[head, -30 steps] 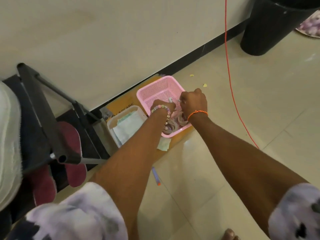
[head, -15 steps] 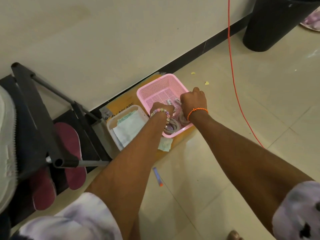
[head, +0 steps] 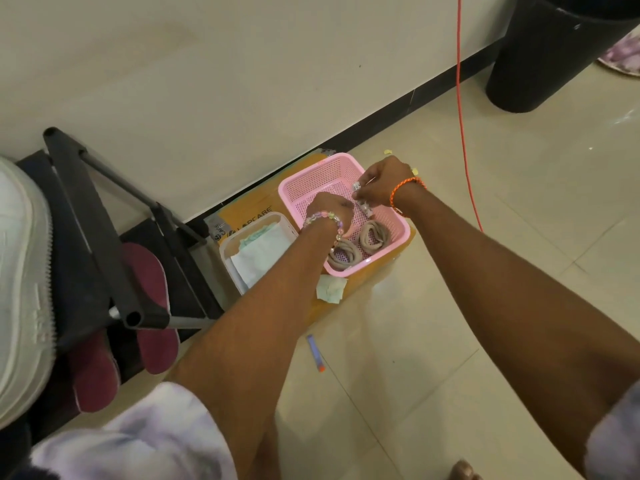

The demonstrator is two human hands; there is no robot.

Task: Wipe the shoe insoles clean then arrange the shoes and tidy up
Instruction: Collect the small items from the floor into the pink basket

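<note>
Tiled floor along the wall: pink basket (head: pixel 398 242) on a yellow box, two coiled laces (head: pixel 372 237) at its near edge. My right hand (head: pixel 384 187) pinches a small pale item over the basket's right edge; my left hand (head: pixel 330 211) rests inside, grip hidden. Maroon insoles (head: pixel 149 303) lie lengthwise on the rack, well left, nearer my left hand.

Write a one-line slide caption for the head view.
Both hands reach into a pink basket holding coiled laces; right hand pinches a small item.
</note>
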